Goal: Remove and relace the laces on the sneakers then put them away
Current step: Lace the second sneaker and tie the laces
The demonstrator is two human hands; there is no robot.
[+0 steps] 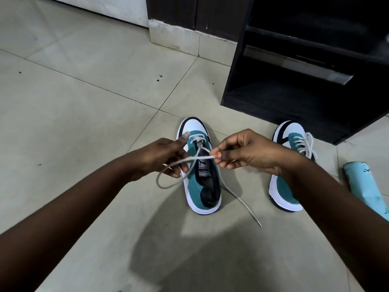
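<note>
**Lace work in progress over the near sneaker; second sneaker standing laced to the right**

We are counting two sneakers, one loose-ended lace, two hands and one shelf unit in view.

The near sneaker [200, 178] is standing upright on the tiled floor [84, 106], toe pointing away from us, heel nearest. Its lace [195, 159] is passing through the eyelets near the toe only. One end is trailing across the floor to the right of the heel; the other is looping out to the left of the shoe and running up to the hands.

The left hand [162, 159] is hovering over the left side of this sneaker, fingers curled and gripping the lace, thumb pointing toward the toe. The right hand [246, 152] is hovering just right of the tongue, pinching the lace tip between thumb and fingertips. The lace is stretching between the two hands.

The second sneaker [290, 165] is standing well apart to the right, laced, and partly hidden behind the right forearm. Its toe is lying near the front edge of the dark shelf unit [273, 81], whose open compartments are facing the shoes.

A pale blue patterned cylinder [366, 186] is lying at the right edge, beside the second sneaker. We cannot tell what it is.

Open floor is extending to the left of the near sneaker and toward us, with tile joints crossing it.
</note>
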